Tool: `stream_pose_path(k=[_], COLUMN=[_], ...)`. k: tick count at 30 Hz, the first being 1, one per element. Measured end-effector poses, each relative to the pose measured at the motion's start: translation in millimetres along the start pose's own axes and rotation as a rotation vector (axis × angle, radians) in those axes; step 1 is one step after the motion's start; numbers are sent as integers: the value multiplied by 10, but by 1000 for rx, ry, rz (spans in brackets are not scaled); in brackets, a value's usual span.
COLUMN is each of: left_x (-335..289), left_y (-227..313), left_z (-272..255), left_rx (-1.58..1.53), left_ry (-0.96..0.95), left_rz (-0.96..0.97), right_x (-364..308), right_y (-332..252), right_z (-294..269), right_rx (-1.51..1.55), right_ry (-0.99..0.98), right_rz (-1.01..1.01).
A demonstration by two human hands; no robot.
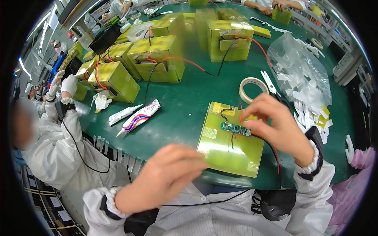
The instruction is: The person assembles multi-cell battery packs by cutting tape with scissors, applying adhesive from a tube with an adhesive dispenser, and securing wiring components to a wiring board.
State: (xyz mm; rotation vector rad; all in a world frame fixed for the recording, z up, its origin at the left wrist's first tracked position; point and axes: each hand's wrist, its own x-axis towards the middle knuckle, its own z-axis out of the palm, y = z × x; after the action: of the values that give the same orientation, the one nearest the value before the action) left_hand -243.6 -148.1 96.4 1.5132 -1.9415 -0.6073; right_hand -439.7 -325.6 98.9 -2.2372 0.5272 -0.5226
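Observation:
A flat yellow-green battery pack [212,151] lies on the green table before me, a small green circuit board [235,128] on its upper face. Short black and red wires run from the board, and a longer red and black pair trails off the pack's right side. My right hand [277,126] is over the board's right end, thumb and forefinger closed at a short red wire [240,107]; the fingertips partly hide it. My left hand [167,175], slightly blurred, hovers by the pack's lower left edge, fingers stretched out and holding nothing.
A tape roll [253,90], scissors [269,82] and white strips by a clear plastic bag [301,67] lie to the right. Two glue tubes [141,116] are left of the pack. Several wired battery packs [230,41] stand farther back. A co-worker [65,137] sits at left.

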Motion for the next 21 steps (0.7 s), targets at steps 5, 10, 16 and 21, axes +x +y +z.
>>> stream_pose_path(k=[5,10,16,21], left_x=[716,773,-271,-1337], left_y=[-185,-265,82,-48], left_z=[-8,8,-449,448], left_rx=[132,119,-142,-811], left_ry=[-48,-79,-99,250], left_rz=[303,246,-489,-1187], right_x=[-446,-772,-1229,-1156], right_y=[130,313,520,571], right_z=[-106,34,16,96], right_rx=[265,443,299,264], right_ry=[178,244,277,261], right_rz=[216,395,361,297])
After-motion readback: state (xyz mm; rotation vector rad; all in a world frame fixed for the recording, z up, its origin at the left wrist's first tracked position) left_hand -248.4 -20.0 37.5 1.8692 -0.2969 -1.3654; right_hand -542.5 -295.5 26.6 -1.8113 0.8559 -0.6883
